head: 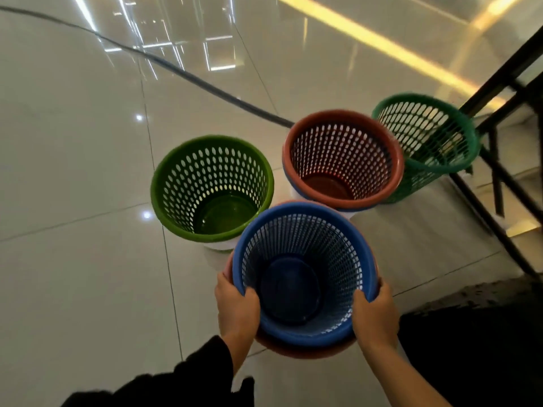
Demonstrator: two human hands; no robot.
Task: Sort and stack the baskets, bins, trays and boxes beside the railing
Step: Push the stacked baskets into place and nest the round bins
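I am gripping the blue basket (305, 277) by its rim, left hand (236, 306) and right hand (374, 314) curled over opposite sides, just in front of the light green basket (211, 186) and red basket (342, 160).

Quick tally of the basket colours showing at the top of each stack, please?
Blue basket, held by left hand and right hand: 1
Light green basket: 1
Red-brown basket: 1
Dark green basket: 1
Total: 4
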